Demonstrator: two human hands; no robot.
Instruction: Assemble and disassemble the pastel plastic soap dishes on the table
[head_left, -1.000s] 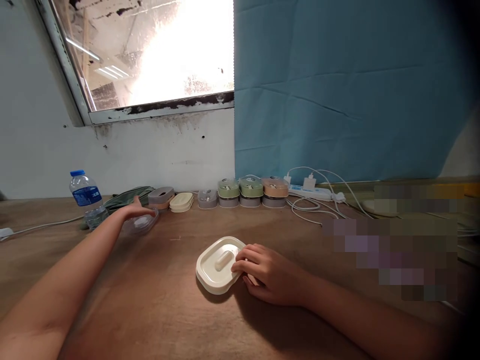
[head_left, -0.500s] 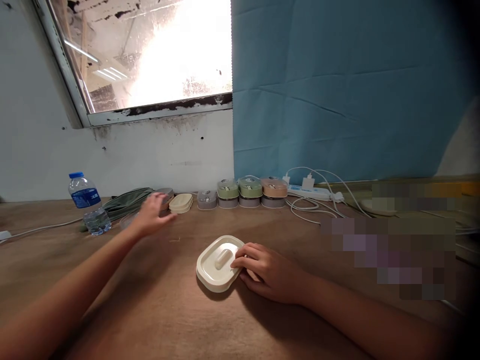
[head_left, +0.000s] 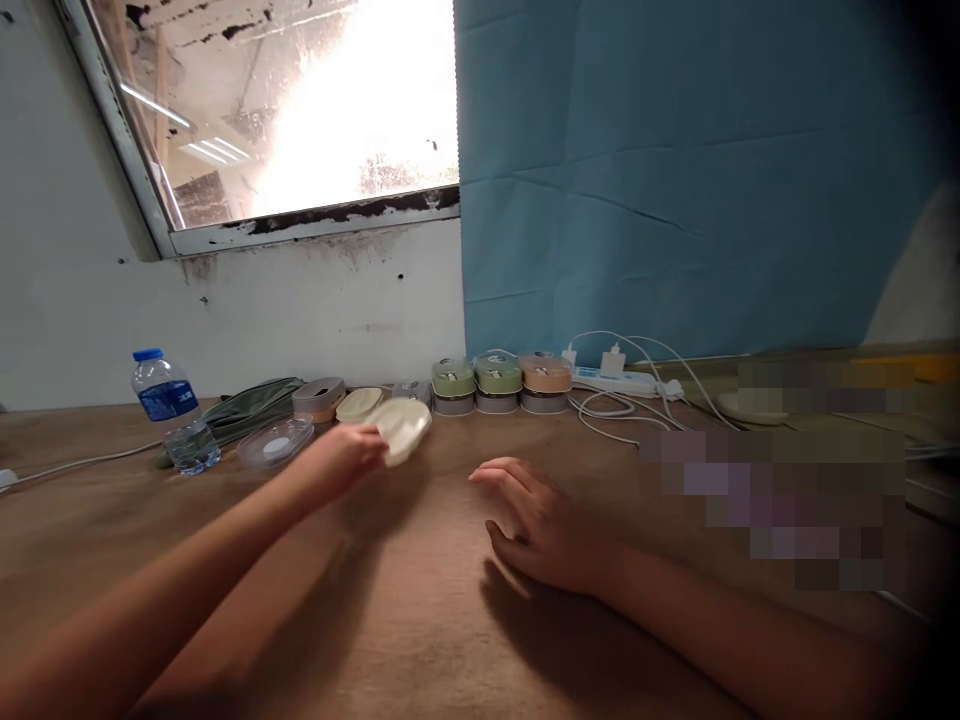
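My left hand (head_left: 351, 456) grips a cream plastic lid (head_left: 405, 428) by its near left edge, raised and tilted above the table. Behind it, another cream lid-like piece (head_left: 358, 403) lies on the table. A clear lid (head_left: 276, 443) with a white centre rests left of the left hand, in front of a grey-brown container (head_left: 319, 398). Over the wooden table, my right hand (head_left: 525, 520) holds nothing; its fingers are curved, with thumb and fingers apart.
Stacked boxes with green lids (head_left: 498, 373) and an orange lid (head_left: 546, 373) line the back. At left stand a water bottle (head_left: 171, 408) and a dark green bag (head_left: 255, 405). A power strip (head_left: 622, 382) with white cables lies back right.
The cream lid has passed from my right hand to my left and moved up and back to the left. My right hand has let go and stays near its former place.
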